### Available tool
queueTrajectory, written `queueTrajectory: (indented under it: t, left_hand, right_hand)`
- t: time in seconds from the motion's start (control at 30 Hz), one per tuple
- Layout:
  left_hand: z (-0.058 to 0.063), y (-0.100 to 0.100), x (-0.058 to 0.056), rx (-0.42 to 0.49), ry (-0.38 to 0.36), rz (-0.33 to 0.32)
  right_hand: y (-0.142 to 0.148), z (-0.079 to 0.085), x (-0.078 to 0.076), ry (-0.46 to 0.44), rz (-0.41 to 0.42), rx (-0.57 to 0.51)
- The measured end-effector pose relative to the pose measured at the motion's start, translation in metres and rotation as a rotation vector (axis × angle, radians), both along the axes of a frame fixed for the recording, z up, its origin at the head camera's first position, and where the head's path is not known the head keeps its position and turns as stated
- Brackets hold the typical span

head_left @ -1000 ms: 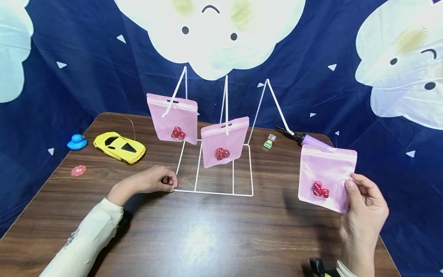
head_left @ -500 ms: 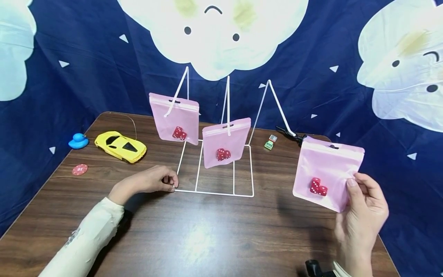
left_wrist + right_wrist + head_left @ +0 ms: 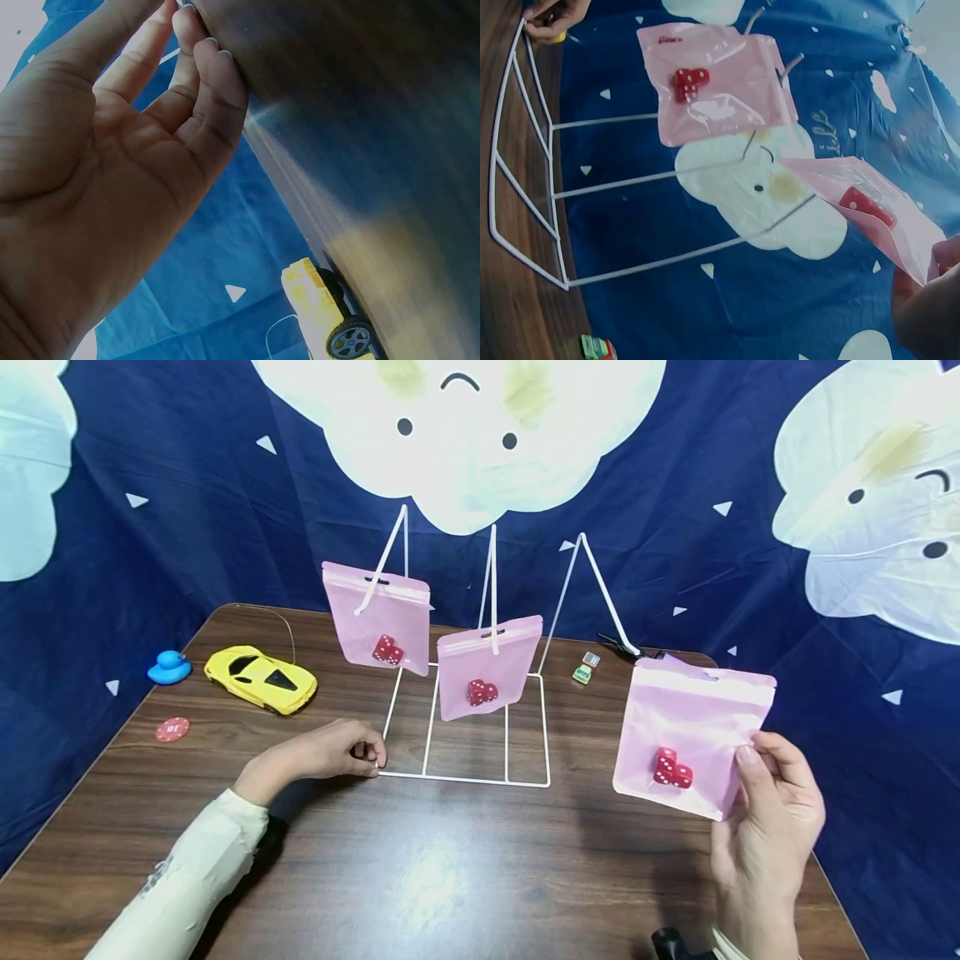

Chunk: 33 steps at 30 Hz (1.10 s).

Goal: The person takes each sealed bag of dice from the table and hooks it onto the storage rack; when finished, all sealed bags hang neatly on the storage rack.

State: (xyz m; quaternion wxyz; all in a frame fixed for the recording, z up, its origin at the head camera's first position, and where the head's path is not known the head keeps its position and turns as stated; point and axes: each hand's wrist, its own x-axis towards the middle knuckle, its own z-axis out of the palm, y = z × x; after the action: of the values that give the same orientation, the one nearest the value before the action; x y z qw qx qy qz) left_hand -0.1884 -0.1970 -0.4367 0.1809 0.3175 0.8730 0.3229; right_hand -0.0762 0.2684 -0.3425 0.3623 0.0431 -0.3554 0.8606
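Note:
My right hand [image 3: 768, 835] pinches the lower right edge of a pink zip bag [image 3: 705, 718] with red dice [image 3: 671, 768] inside, held up over the table's right side. The hang hole shows at its top. A white wire display rack [image 3: 465, 778] stands mid-table with three hooks. Pink bags of dice hang from the left hook [image 3: 378, 622] and the middle hook [image 3: 491, 672]; the right hook [image 3: 611, 597] carries no bag. My left hand [image 3: 330, 750] pinches the front left corner of the rack's base; in the left wrist view the fingertips of this hand [image 3: 135, 150] are partly cut off.
At the left lie a yellow toy car [image 3: 261, 679], a blue rubber duck [image 3: 169, 667] and a red poker chip [image 3: 172, 729]. A small green toy [image 3: 582, 673] sits right of the rack. A dark blue curtain [image 3: 225, 527] with clouds hangs behind the table.
My right hand has moved slightly left with the pink zip bag, which first tilted and then levelled somewhat. The left hand has stayed at the rack's corner.

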Motion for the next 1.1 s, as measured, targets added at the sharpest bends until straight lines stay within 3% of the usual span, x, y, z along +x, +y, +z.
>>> queueTrajectory:
  t: [0.63,1.1]
  left_hand:
    - [0.001,-0.001,0.001,0.014,0.021,-0.014]
    - [0.002,0.0,0.001,0.012,-0.01,0.002]
  right_hand:
    - [-0.032,0.004,-0.007,0.039,0.116,-0.011]
    - [-0.042,0.003,-0.012,0.02,0.199,-0.011]
